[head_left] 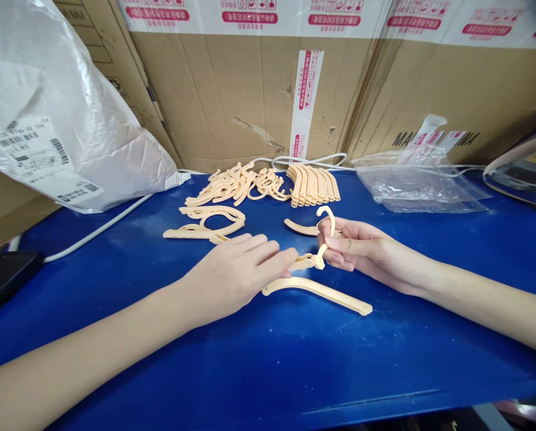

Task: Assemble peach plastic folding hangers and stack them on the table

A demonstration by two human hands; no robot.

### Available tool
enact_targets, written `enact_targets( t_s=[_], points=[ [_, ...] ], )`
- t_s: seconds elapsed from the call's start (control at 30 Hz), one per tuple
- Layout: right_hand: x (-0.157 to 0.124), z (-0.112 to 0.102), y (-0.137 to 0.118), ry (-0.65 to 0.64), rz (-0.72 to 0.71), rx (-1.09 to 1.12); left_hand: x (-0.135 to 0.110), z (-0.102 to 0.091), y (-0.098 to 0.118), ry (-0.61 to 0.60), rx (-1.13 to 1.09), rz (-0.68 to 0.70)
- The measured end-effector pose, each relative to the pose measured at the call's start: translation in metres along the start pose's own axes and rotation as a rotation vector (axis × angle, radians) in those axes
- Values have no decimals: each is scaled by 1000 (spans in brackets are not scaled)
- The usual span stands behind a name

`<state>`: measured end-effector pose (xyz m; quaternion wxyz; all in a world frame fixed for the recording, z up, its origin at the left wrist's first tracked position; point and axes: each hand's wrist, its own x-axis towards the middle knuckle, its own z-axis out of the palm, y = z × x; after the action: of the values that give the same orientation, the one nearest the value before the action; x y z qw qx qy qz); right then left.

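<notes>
My right hand (360,242) pinches a cream plastic hanger hook (332,221) between thumb and fingers, its curved end up and its round base low. My left hand (238,272), back up, has its fingers closed over a cream hanger arm (302,263) whose tip touches or nearly touches the hook's base. Whether the two are joined I cannot tell. Just in front lies a single loose hanger arm (321,290) on the blue table. Another curved arm (301,227) lies behind, partly hidden by my right fingers.
Folded hangers (205,224) lie beyond my left hand. At the back are a pile of hanger parts (225,184), loose hooks (268,182) and a row of arms (312,184). A clear bag (424,185), white sack (83,120), cable (101,230) and cartons (232,90) surround the blue table (294,371).
</notes>
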<state>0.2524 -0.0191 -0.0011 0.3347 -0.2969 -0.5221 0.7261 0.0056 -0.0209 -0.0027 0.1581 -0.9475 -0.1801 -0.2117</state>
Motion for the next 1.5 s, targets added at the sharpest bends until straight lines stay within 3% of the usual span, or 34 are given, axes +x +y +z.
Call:
enact_targets(
  t_s=[0.33, 0.87, 1.5],
  points=[
    [1, 0, -1, -28, -16, -36, 1, 1, 1, -3, 49, 0],
    [-2, -2, -9, 63, -151, -427, -1, 5, 3, 12, 97, -66],
    [-9, 0, -14, 58, -161, -550, 2, 6, 2, -45, 118, -32]
  ],
)
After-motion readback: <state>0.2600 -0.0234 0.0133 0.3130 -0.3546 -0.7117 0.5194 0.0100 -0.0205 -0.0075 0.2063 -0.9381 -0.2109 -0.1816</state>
